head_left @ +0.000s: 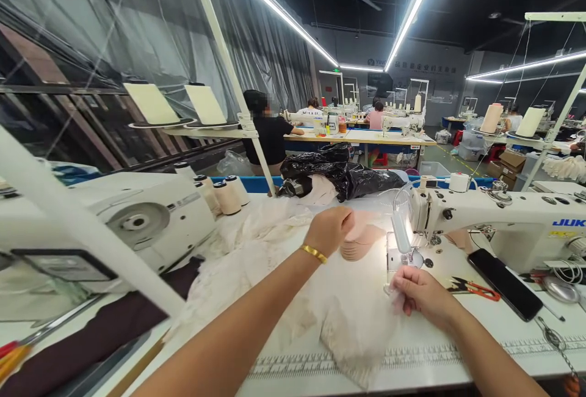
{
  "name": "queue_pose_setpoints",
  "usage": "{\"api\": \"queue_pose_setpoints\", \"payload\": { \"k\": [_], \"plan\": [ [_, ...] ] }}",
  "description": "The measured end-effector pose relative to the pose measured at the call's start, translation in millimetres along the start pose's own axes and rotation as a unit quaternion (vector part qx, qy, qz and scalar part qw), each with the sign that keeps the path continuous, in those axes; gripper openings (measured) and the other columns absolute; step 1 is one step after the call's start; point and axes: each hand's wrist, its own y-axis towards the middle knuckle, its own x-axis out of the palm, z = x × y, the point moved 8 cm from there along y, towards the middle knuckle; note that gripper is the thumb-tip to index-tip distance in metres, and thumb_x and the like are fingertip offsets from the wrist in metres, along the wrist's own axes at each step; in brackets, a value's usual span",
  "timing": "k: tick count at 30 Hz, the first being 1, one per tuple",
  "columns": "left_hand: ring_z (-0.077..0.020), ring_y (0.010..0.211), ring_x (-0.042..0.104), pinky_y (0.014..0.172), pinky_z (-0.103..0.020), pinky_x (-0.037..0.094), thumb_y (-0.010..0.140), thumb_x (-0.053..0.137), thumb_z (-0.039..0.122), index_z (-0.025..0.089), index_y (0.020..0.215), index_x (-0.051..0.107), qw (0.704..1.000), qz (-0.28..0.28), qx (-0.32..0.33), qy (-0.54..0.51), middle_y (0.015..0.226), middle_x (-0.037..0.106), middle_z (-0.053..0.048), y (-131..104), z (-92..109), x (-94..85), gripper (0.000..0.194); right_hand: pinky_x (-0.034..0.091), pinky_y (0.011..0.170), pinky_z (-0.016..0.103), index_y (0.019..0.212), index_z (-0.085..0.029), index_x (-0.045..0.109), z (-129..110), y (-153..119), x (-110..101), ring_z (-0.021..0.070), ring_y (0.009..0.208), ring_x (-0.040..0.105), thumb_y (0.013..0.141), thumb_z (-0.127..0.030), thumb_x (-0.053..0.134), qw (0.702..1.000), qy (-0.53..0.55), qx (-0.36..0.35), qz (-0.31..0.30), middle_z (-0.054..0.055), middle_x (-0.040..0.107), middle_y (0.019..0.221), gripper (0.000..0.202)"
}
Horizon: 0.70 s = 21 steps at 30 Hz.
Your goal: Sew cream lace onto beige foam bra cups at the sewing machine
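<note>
My left hand, with a gold bracelet at the wrist, is closed at the edge of a stack of beige curved fabric pieces. Its fingertips appear to pinch a pale piece at the top of the stack, partly hidden by the hand. In my right hand, thumb and fingers pinch the edge of sheer white lace fabric, which spreads across the table toward me. Just beyond that hand is the lit needle area of a white sewing machine.
Right of my right hand lie orange-handled thread snips and a black phone. A black plastic bag lies at the back. Thread cones and another machine stand left. A person in black sits ahead.
</note>
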Motion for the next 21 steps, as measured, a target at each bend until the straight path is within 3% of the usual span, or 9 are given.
{"api": "queue_pose_setpoints", "payload": {
  "k": [4,6,9,12,14,16,17,19,21],
  "plan": [
    [-0.0144,0.061,0.052,0.055,-0.024,0.035,0.088,0.045,0.029,0.019,0.071,0.062,0.995,-0.053,0.022,-0.079,0.064,0.058,0.002,-49,23,-12.7,0.026,0.038,0.053,0.024,0.088,-0.017,0.061,-3,-3,-3,0.0143,0.061,0.066,0.078,-0.075,0.070,1.000,-0.001,-0.011,0.011,0.000,0.068,0.073,0.060],
    [-0.0136,0.060,0.051,0.053,-0.023,0.034,0.085,0.048,0.030,0.019,0.070,0.063,0.982,-0.119,0.018,-0.142,0.063,0.058,0.003,-75,34,-5.7,0.023,0.038,0.054,0.024,0.089,-0.017,0.059,-5,-6,-3,0.0149,0.062,0.067,0.081,-0.078,0.064,1.000,0.004,-0.015,0.009,0.003,0.070,0.076,0.062],
    [-0.0143,0.061,0.052,0.055,-0.024,0.033,0.081,0.049,0.025,0.019,0.064,0.061,0.976,-0.168,0.001,-0.139,0.061,0.059,0.003,-99,42,8.3,0.022,0.041,0.055,0.024,0.090,-0.017,0.058,-9,-10,2,0.0156,0.064,0.068,0.080,-0.078,0.065,1.000,-0.002,-0.028,-0.007,0.002,0.068,0.073,0.062],
    [-0.0182,0.067,0.060,0.062,-0.027,0.040,0.081,0.050,0.022,0.019,0.070,0.065,0.978,-0.187,-0.004,-0.096,0.065,0.065,0.001,-105,44,22.7,0.019,0.041,0.056,0.023,0.089,-0.018,0.061,-15,-16,10,0.0137,0.061,0.065,0.072,-0.065,0.083,0.998,-0.034,-0.055,-0.006,-0.004,0.062,0.067,0.055],
    [-0.0248,0.090,0.066,0.081,-0.034,0.048,0.081,0.057,0.026,0.019,0.095,0.071,0.979,-0.165,0.039,-0.110,0.095,0.075,-0.005,-103,52,23.7,0.021,0.042,0.056,0.023,0.086,-0.018,0.062,-19,-22,15,0.0117,0.059,0.063,0.074,-0.058,0.084,0.994,-0.071,-0.082,0.007,-0.005,0.059,0.068,0.047],
    [-0.0309,0.123,0.058,0.104,-0.041,0.043,0.079,0.065,0.033,0.020,0.129,0.061,0.967,-0.151,0.112,-0.170,0.137,0.063,-0.012,-100,66,21.0,0.052,0.046,0.058,0.023,0.084,-0.018,0.064,-24,-28,22,0.0107,0.058,0.062,0.081,-0.054,0.080,0.988,-0.104,-0.109,0.010,-0.005,0.060,0.071,0.039],
    [-0.0315,0.130,0.052,0.110,-0.042,0.039,0.076,0.068,0.035,0.022,0.138,0.054,0.954,-0.166,0.142,-0.206,0.147,0.056,-0.012,-99,71,22.0,0.065,0.049,0.058,0.024,0.084,-0.018,0.064,-26,-31,26,0.0109,0.058,0.061,0.083,-0.052,0.078,0.986,-0.114,-0.122,0.005,-0.004,0.060,0.071,0.036],
    [-0.0287,0.122,0.057,0.104,-0.039,0.045,0.074,0.068,0.031,0.025,0.133,0.054,0.919,-0.250,0.163,-0.257,0.137,0.063,-0.007,-98,78,32.8,0.062,0.051,0.054,0.024,0.082,-0.019,0.065,-33,-37,29,0.0117,0.056,0.059,0.085,-0.049,0.075,0.980,-0.139,-0.144,0.007,-0.003,0.060,0.071,0.032],
    [-0.0231,0.096,0.065,0.082,-0.031,0.051,0.073,0.060,0.024,0.023,0.110,0.060,0.891,-0.327,0.148,-0.277,0.104,0.070,0.000,-95,76,46.1,0.037,0.049,0.051,0.023,0.083,-0.019,0.066,-46,-43,25,0.0114,0.053,0.057,0.090,-0.044,0.070,0.961,-0.198,-0.186,0.046,-0.003,0.059,0.070,0.026]
  ]
}}
